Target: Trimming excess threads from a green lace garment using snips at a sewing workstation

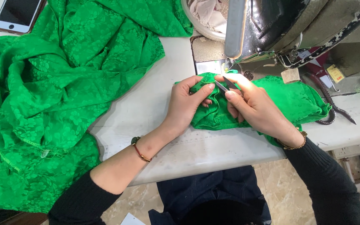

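Now your left hand (184,106) pinches the small green fabric piece (288,102) below the sewing machine (280,25); your right hand (253,106) grips thread snips (222,86) at 12 o'clock; cut close, gently

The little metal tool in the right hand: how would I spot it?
Find the black sewing machine at the top. Just below it, two hands pinch a small green cloth piece. The right hand holds thread snips: the only grey, shiny thing amid the green.

A phone (16,15) lies at the table's far left corner, white-framed, its screen dark. By the sewing machine (288,25) hang a tan square tag (290,75) and what looks like a yellow label (335,73).
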